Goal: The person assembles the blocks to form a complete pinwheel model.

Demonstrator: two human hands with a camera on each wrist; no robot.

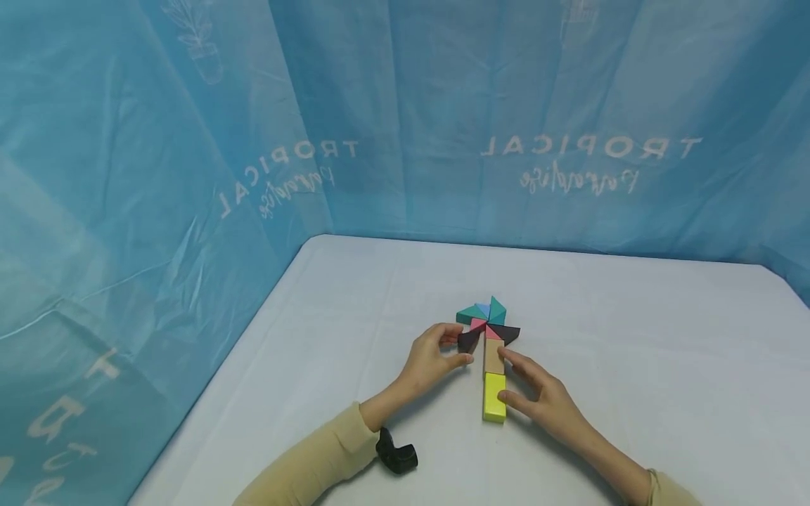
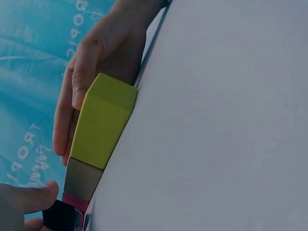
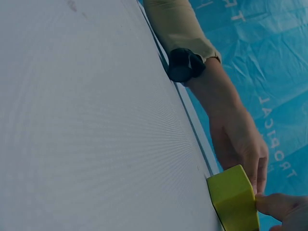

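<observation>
A pinwheel of small blocks lies on the table in the head view: green blocks (image 1: 498,311), a light blue piece, pinkish-red pieces (image 1: 492,332) and a black block (image 1: 505,332) on the right. My left hand (image 1: 433,358) pinches another black block (image 1: 468,341) at the lower left, its thumb and fingers on either side. Below the centre, a tan wooden block (image 1: 494,357) and a yellow block (image 1: 494,397) stand end to end in a straight line. The right hand (image 1: 550,402) rests along their right side, index fingertip at the tan block, thumb at the yellow one, fingers loosely bent.
A black wrist camera (image 1: 396,453) sits beside the left sleeve (image 1: 316,457). White cloth covers the table (image 1: 664,351). Blue printed curtains (image 1: 443,105) hang along its back and left edges.
</observation>
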